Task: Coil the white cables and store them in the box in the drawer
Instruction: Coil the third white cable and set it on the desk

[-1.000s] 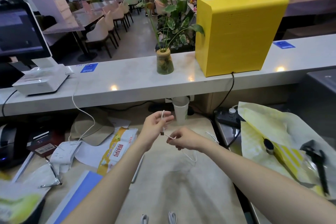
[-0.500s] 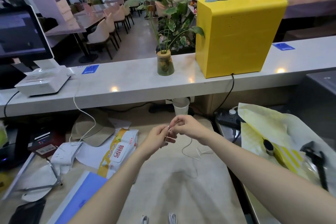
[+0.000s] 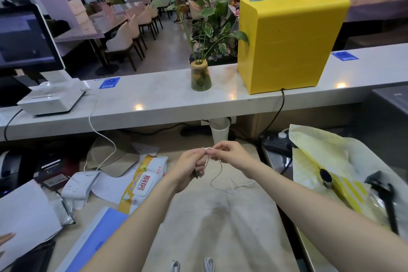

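Left hand (image 3: 191,165) is curled around the started coil of white cable (image 3: 217,180) while the right hand (image 3: 229,153) (touching it) pinches the top loop, the slack tail hanging down-right onto the desk (image 3: 231,238).

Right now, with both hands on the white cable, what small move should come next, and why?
Probably another wrap: the right hand leads the cable over the small loop held by the left hand, since a long tail of white cable trails uncoiled onto the counter.
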A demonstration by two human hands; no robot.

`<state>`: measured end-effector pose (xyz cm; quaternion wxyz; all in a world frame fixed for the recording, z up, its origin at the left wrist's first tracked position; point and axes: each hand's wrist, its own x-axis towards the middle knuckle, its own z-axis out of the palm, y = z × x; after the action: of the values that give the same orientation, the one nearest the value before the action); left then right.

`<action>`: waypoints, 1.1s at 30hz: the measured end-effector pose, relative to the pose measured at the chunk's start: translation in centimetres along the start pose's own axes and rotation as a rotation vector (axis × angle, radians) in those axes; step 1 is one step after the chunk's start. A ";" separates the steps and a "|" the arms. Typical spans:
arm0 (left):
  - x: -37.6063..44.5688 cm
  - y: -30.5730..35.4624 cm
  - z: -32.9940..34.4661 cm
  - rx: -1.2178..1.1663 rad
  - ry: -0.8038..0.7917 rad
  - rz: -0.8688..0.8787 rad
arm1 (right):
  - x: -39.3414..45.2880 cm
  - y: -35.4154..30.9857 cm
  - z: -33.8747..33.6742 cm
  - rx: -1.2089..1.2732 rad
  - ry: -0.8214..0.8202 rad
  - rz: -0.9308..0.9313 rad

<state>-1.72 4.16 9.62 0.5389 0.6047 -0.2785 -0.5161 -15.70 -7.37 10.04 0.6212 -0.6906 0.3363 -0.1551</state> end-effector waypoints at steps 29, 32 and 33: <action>0.9 -1.6 -0.4 0.226 0.123 0.073 | -0.7 0.0 0.8 -0.155 -0.252 0.045; 0.7 -2.1 -0.3 0.301 0.090 0.060 | -0.6 -0.5 0.8 -0.039 -0.222 0.032; 0.7 -2.2 -0.2 0.265 0.071 0.048 | -0.6 -0.6 0.8 -0.009 -0.209 0.033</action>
<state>-1.80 4.22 7.31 0.4761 0.6817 -0.3393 -0.4400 -15.47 -6.41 10.61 0.6522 -0.7003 0.2816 -0.0704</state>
